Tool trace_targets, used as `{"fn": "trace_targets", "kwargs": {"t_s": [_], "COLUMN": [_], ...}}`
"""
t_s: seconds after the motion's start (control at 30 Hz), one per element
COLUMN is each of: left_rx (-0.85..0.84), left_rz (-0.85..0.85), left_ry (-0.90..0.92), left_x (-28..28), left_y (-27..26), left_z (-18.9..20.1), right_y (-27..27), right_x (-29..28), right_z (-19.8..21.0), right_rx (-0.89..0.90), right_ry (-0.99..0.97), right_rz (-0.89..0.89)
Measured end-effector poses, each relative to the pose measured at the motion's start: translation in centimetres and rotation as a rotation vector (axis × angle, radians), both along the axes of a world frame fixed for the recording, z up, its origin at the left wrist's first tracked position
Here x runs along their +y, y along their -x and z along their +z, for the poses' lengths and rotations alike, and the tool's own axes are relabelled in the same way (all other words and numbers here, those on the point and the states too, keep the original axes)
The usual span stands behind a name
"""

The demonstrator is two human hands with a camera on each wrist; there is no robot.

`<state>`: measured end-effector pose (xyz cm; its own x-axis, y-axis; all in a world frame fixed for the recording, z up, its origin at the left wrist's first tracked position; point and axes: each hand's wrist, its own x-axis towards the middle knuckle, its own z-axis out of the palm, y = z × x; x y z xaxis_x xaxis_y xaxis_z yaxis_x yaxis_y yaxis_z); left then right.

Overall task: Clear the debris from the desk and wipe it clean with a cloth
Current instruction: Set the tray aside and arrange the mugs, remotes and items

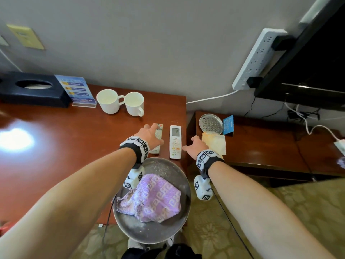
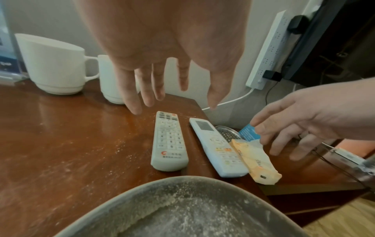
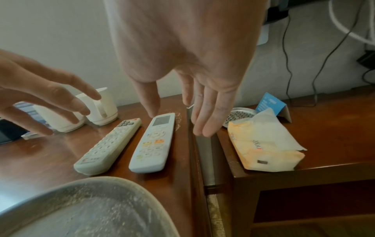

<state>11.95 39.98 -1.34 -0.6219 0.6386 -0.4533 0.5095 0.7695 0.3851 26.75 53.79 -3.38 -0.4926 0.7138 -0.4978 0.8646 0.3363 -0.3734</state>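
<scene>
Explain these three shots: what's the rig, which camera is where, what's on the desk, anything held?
No robot: a person wearing tagged wristbands. One picture comes from a head camera looking down; the other two from cameras on each wrist, looking along the fingers. On the red-brown wooden desk lie a grey-white TV remote, a white air-conditioner remote with a screen, two white ceramic mugs and a dusty round metal tray holding a purple patterned cloth. The left hand and right hand hover open, holding nothing.
</scene>
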Motion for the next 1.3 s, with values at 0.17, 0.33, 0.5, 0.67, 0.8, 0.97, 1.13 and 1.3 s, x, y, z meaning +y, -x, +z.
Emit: {"fn": "trace_targets", "kwargs": {"t_s": [0.17,0.33,0.5,0.67,0.8,0.97,1.13,1.3], "left_rx": [0.036,0.067,0.058,0.063,0.048,0.01,0.009,-0.03], "left_rz": [-0.11,-0.175,-0.174,-0.163,-0.122,-0.039,0.029,0.064], "left_ry": [-0.034,-0.078,-0.058,-0.012,0.023,0.042,0.025,0.04], "left_x": [1.0,3.2,6.7,11.4,14.2,16.5,18.5,20.1], "left_y": [-3.1,-7.1,-10.9,-16.8,-19.9,-20.8,-20.2,-17.8], "left_z": [0.8,1.1,0.9,-0.4,-1.3,-1.8,-2.9,-5.7], "right_y": [-4.0,-8.4,-12.6,-17.3,-20.2,-21.6,-19.7,-16.2], "right_x": [0.3,2.9,7.4,13.1,16.6,20.8,22.7,23.0], "right_z": [1.2,1.8,1.6,0.2,-0.8,-1.1,-1.8,-3.5], "right_rx": [0.011,-0.016,0.008,0.019,0.018,0.006,0.005,-0.006], "right_ry": [-0.044,-0.069,-0.084,-0.013,0.014,0.037,0.06,0.065], "right_rz": [-0.069,-0.069,-0.07,-0.081,-0.035,-0.017,0.009,0.072]}}
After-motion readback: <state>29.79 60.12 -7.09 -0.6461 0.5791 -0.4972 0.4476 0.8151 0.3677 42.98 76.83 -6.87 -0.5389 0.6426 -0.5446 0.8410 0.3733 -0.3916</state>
